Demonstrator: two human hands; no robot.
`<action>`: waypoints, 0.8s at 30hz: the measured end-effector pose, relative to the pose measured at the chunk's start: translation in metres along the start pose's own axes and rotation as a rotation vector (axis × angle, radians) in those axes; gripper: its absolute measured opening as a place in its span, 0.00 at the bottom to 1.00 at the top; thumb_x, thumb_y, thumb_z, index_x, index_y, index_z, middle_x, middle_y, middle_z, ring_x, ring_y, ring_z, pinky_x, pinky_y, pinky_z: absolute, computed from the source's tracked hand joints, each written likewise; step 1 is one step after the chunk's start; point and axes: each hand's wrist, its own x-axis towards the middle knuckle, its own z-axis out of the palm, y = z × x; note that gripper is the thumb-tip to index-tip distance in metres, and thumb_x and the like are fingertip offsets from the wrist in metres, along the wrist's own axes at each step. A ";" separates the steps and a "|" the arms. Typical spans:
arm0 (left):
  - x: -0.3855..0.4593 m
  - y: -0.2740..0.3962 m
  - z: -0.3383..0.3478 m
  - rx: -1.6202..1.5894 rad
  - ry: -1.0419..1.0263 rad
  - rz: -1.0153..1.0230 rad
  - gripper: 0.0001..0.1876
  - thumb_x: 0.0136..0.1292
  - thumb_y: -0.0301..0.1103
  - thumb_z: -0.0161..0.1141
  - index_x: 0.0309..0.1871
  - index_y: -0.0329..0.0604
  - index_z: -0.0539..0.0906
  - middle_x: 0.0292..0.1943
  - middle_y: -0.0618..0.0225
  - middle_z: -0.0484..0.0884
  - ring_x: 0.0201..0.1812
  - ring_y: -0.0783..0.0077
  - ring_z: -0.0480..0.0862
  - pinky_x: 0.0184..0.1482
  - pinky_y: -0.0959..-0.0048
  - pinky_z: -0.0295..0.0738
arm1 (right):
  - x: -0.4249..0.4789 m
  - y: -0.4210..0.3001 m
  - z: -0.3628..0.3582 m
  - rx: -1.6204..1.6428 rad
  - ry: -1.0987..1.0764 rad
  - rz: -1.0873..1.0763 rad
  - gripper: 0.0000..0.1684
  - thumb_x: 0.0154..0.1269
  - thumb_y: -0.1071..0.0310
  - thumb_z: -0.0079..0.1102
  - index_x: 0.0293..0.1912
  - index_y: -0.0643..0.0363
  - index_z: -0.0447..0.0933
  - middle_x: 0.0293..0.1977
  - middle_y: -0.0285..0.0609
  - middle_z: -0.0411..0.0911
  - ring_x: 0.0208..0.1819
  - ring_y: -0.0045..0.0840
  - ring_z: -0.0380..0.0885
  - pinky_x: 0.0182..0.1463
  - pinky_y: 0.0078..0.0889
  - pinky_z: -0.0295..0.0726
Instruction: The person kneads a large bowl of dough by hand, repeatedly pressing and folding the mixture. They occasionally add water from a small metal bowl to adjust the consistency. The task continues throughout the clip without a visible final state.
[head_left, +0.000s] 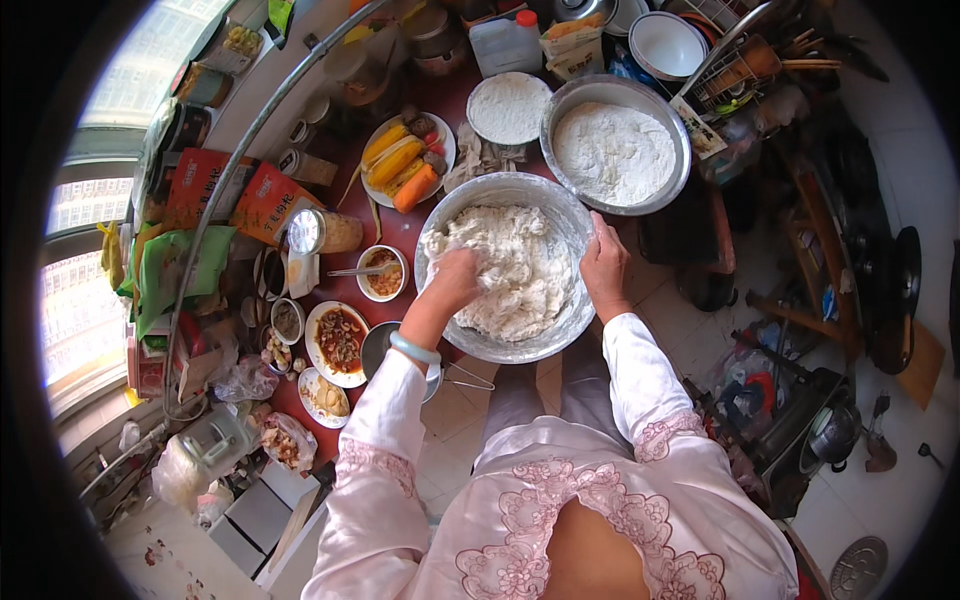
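A large metal bowl (581, 247) in front of me holds shaggy, floury dough (525, 277). My left hand (456, 276) is down in the dough on the bowl's left side, its curled fingers partly buried in it. A pale green bangle (415, 348) circles that wrist. On the opposite side, my right hand (604, 259) grips the bowl's rim, thumb pointing up along the edge. Behind the bowl, to the right, stands a second metal basin (679, 150) of white flour (615, 154). A round container of white flour (508, 107) is beside it.
Left of the bowl are a plate of corn and carrot (401, 169), a small bowl with a spoon (383, 273), a plate of dark sauce (339, 341) and a glass jar (322, 231). A curved metal pipe (247, 142) arcs over the left side. Stacked white bowls (667, 45) stand back right.
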 end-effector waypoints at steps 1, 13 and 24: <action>-0.004 0.003 0.002 0.043 0.050 -0.008 0.18 0.44 0.37 0.71 0.37 0.39 0.80 0.33 0.53 0.81 0.40 0.50 0.80 0.42 0.53 0.74 | 0.000 -0.001 0.000 0.008 -0.016 0.017 0.19 0.60 0.76 0.48 0.52 0.61 0.75 0.39 0.50 0.78 0.40 0.46 0.78 0.42 0.41 0.77; 0.083 0.046 0.059 0.203 -0.054 -0.130 0.23 0.40 0.41 0.70 0.37 0.33 0.80 0.32 0.45 0.82 0.39 0.47 0.83 0.45 0.50 0.74 | 0.003 -0.011 -0.008 0.002 -0.096 0.087 0.19 0.61 0.77 0.46 0.52 0.65 0.74 0.42 0.53 0.78 0.43 0.46 0.78 0.46 0.39 0.77; 0.004 0.066 0.062 -0.155 0.336 -0.164 0.35 0.46 0.37 0.69 0.59 0.32 0.71 0.44 0.46 0.80 0.49 0.49 0.78 0.57 0.53 0.67 | 0.000 0.001 0.001 0.105 -0.072 -0.007 0.23 0.58 0.79 0.46 0.54 0.65 0.73 0.40 0.56 0.77 0.41 0.51 0.77 0.44 0.44 0.77</action>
